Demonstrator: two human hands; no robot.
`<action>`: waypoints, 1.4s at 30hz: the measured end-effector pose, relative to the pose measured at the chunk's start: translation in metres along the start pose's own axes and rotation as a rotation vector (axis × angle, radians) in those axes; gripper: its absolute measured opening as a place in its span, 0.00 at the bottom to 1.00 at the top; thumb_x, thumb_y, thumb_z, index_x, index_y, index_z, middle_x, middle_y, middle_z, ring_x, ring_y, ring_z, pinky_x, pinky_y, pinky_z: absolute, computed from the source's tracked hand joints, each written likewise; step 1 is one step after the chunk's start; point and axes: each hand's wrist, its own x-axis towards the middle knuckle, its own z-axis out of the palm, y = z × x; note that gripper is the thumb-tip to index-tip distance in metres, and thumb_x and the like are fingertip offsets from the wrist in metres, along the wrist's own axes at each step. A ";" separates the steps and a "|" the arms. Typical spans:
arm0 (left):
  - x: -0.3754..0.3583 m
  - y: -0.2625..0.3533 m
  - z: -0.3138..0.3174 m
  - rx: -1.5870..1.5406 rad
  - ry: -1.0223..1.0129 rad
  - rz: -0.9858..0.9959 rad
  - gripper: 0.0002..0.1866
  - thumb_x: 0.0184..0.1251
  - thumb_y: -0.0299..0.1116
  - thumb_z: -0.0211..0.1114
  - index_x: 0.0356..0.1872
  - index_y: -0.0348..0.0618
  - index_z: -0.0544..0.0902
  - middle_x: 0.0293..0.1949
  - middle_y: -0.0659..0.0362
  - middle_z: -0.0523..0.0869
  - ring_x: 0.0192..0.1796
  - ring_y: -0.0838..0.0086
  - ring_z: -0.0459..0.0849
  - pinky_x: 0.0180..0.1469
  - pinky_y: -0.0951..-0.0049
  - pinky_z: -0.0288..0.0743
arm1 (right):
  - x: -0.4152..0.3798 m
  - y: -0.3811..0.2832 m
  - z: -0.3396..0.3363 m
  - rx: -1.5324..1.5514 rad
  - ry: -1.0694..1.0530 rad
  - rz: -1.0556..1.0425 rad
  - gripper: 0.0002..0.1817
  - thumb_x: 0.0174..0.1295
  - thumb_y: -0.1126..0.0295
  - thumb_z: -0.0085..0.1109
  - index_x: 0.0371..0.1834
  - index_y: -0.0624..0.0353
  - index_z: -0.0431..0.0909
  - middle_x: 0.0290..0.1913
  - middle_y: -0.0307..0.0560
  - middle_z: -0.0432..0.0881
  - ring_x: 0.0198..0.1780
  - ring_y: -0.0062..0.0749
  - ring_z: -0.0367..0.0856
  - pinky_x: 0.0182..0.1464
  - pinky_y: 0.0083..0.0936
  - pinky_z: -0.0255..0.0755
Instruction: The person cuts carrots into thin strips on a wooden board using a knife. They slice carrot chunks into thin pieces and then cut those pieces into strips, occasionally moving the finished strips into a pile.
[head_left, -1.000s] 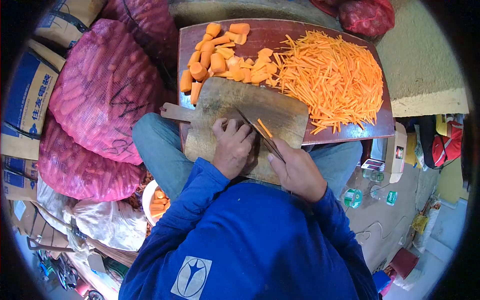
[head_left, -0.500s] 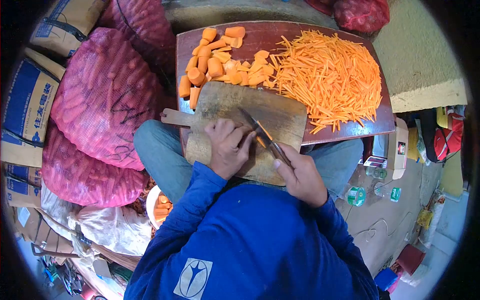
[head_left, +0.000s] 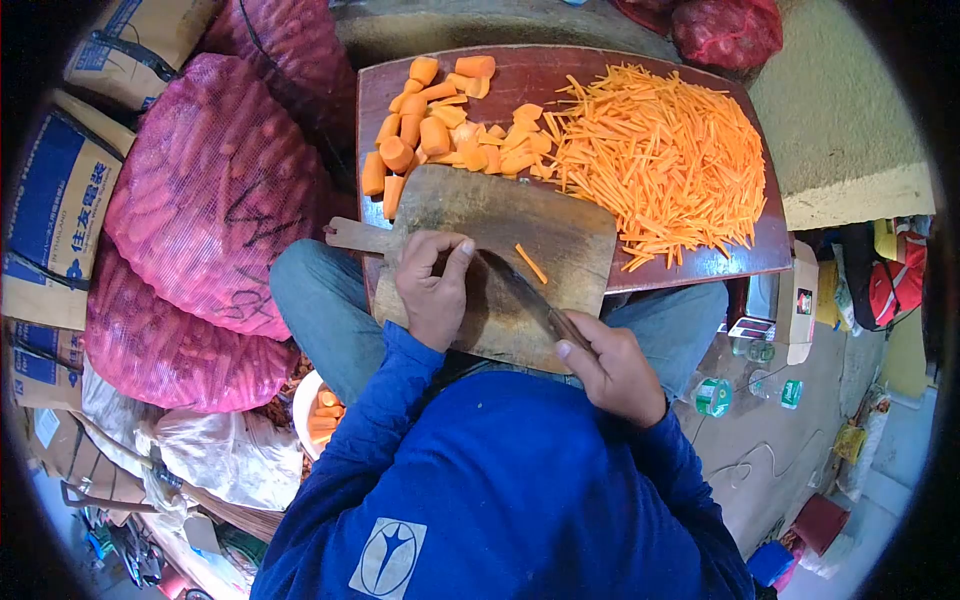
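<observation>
A wooden cutting board (head_left: pixel 480 225) with a handle lies tilted over the near edge of a dark red table (head_left: pixel 520 62). My right hand (head_left: pixel 615 368) is closed on the handle of a knife (head_left: pixel 525 290), its blade pointing up-left across the board. My left hand (head_left: pixel 434 285) is over the board's left part with thumb and fingers curled near the knife tip; whether it pinches anything I cannot make out. One thin carrot strip (head_left: pixel 531 263) lies on the board, right of the blade. Beyond the board are peeled carrot pieces (head_left: pixel 435 135) and, at the right, a big heap of carrot sticks (head_left: pixel 665 160).
Pink mesh sacks (head_left: pixel 215 200) and printed cartons (head_left: pixel 60 200) stand at the left. A white bucket (head_left: pixel 304 412) with carrot pieces is beside my left sleeve. Plastic bottles (head_left: pixel 713 397) and an open box (head_left: pixel 800 300) are on the floor at the right.
My left hand has moved left, away from the blade. The knife has shifted slightly down and right. A carrot strip that was against the blade now lies apart from it on the board.
</observation>
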 end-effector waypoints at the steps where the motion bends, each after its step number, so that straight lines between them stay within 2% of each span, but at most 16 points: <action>1: 0.001 0.002 0.000 0.001 -0.001 0.003 0.03 0.68 0.25 0.77 0.35 0.42 0.90 0.38 0.57 0.89 0.44 0.62 0.84 0.51 0.62 0.72 | 0.001 0.012 -0.004 -0.068 0.048 -0.054 0.18 0.78 0.70 0.61 0.66 0.66 0.79 0.43 0.68 0.86 0.44 0.65 0.90 0.45 0.41 0.81; 3: 0.002 0.006 -0.001 0.125 -0.083 0.083 0.03 0.67 0.26 0.78 0.36 0.43 0.91 0.37 0.57 0.88 0.44 0.61 0.84 0.55 0.61 0.71 | 0.005 0.026 -0.017 -0.137 0.094 -0.112 0.18 0.78 0.70 0.61 0.66 0.67 0.80 0.46 0.69 0.87 0.47 0.66 0.90 0.47 0.41 0.82; 5: 0.001 0.005 -0.002 0.195 -0.133 0.131 0.03 0.67 0.26 0.77 0.36 0.43 0.91 0.38 0.57 0.89 0.45 0.61 0.84 0.56 0.60 0.69 | 0.012 0.034 -0.035 -0.311 0.312 -0.195 0.19 0.78 0.69 0.62 0.66 0.68 0.80 0.49 0.71 0.88 0.49 0.66 0.90 0.50 0.41 0.83; 8: 0.000 0.005 0.000 0.295 -0.200 0.191 0.03 0.67 0.27 0.77 0.38 0.44 0.91 0.40 0.58 0.89 0.48 0.60 0.84 0.59 0.58 0.67 | 0.023 0.023 -0.059 -0.271 0.439 -0.143 0.20 0.78 0.68 0.63 0.66 0.69 0.79 0.49 0.71 0.89 0.50 0.66 0.90 0.50 0.43 0.82; 12: 0.001 0.009 0.001 0.340 -0.237 0.186 0.06 0.67 0.29 0.77 0.43 0.46 0.92 0.42 0.59 0.89 0.51 0.60 0.82 0.60 0.57 0.64 | 0.030 0.006 -0.062 -0.163 0.385 -0.080 0.21 0.78 0.67 0.63 0.66 0.70 0.80 0.47 0.72 0.88 0.49 0.66 0.91 0.49 0.45 0.82; 14: 0.001 0.013 0.002 0.369 -0.241 0.204 0.08 0.66 0.29 0.78 0.45 0.46 0.92 0.41 0.59 0.89 0.50 0.61 0.82 0.59 0.58 0.64 | 0.038 0.019 -0.056 -0.294 0.332 -0.172 0.19 0.78 0.67 0.63 0.65 0.68 0.81 0.43 0.72 0.88 0.46 0.66 0.90 0.48 0.45 0.82; 18: 0.001 0.013 0.002 0.425 -0.250 0.226 0.12 0.64 0.30 0.79 0.48 0.47 0.92 0.39 0.59 0.88 0.48 0.61 0.82 0.58 0.58 0.64 | 0.070 0.010 -0.059 -0.342 0.347 -0.284 0.18 0.78 0.65 0.63 0.63 0.66 0.82 0.40 0.72 0.86 0.44 0.68 0.89 0.46 0.48 0.81; 21: 0.001 0.009 0.002 0.452 -0.254 0.253 0.12 0.64 0.32 0.78 0.47 0.48 0.91 0.42 0.60 0.88 0.51 0.60 0.82 0.57 0.56 0.63 | 0.107 0.005 -0.075 -0.327 0.358 -0.195 0.17 0.78 0.63 0.63 0.59 0.65 0.82 0.38 0.72 0.85 0.43 0.70 0.88 0.44 0.51 0.80; 24: 0.000 0.004 0.003 0.455 -0.248 0.262 0.12 0.63 0.32 0.79 0.47 0.48 0.91 0.42 0.60 0.88 0.50 0.60 0.82 0.57 0.56 0.63 | 0.151 0.014 -0.090 -0.374 0.388 -0.274 0.15 0.78 0.63 0.62 0.53 0.66 0.83 0.36 0.72 0.84 0.41 0.71 0.87 0.43 0.53 0.79; 26: 0.000 0.001 0.003 0.438 -0.238 0.274 0.12 0.62 0.32 0.79 0.46 0.48 0.91 0.42 0.60 0.88 0.50 0.60 0.82 0.57 0.56 0.63 | 0.175 0.028 -0.095 -0.440 0.328 -0.320 0.14 0.79 0.63 0.60 0.49 0.67 0.82 0.36 0.72 0.84 0.40 0.70 0.86 0.42 0.53 0.78; 30: 0.000 0.007 0.001 0.413 -0.258 0.225 0.11 0.64 0.31 0.79 0.46 0.46 0.92 0.42 0.60 0.89 0.49 0.61 0.81 0.58 0.58 0.64 | 0.168 0.017 -0.096 -0.464 0.270 -0.301 0.15 0.78 0.63 0.60 0.47 0.68 0.83 0.35 0.70 0.83 0.40 0.69 0.86 0.42 0.51 0.78; 33: 0.001 0.007 0.002 0.410 -0.242 0.217 0.10 0.64 0.31 0.79 0.46 0.46 0.92 0.42 0.60 0.89 0.49 0.60 0.82 0.59 0.58 0.65 | 0.123 -0.008 -0.090 -0.364 0.301 -0.211 0.15 0.78 0.63 0.62 0.51 0.67 0.83 0.34 0.69 0.83 0.38 0.64 0.87 0.42 0.48 0.78; 37: 0.001 0.006 0.002 0.383 -0.255 0.215 0.14 0.64 0.31 0.80 0.50 0.45 0.91 0.44 0.59 0.89 0.50 0.60 0.83 0.59 0.58 0.66 | 0.060 0.000 -0.072 -0.274 0.301 -0.163 0.18 0.78 0.65 0.64 0.62 0.68 0.82 0.39 0.70 0.85 0.39 0.52 0.90 0.45 0.41 0.81; 39: 0.001 0.005 0.004 0.321 -0.216 0.199 0.21 0.61 0.32 0.80 0.56 0.47 0.89 0.45 0.60 0.88 0.52 0.61 0.83 0.60 0.57 0.63 | 0.031 0.001 -0.058 -0.258 0.269 -0.163 0.19 0.77 0.66 0.64 0.63 0.68 0.82 0.41 0.70 0.85 0.41 0.54 0.91 0.47 0.40 0.81; 42: 0.001 0.011 0.004 0.363 -0.235 0.185 0.24 0.60 0.32 0.81 0.58 0.47 0.87 0.47 0.61 0.88 0.53 0.61 0.83 0.61 0.57 0.63 | 0.000 0.003 -0.037 -0.185 0.219 -0.128 0.20 0.76 0.68 0.65 0.66 0.67 0.81 0.43 0.69 0.86 0.44 0.58 0.91 0.48 0.40 0.82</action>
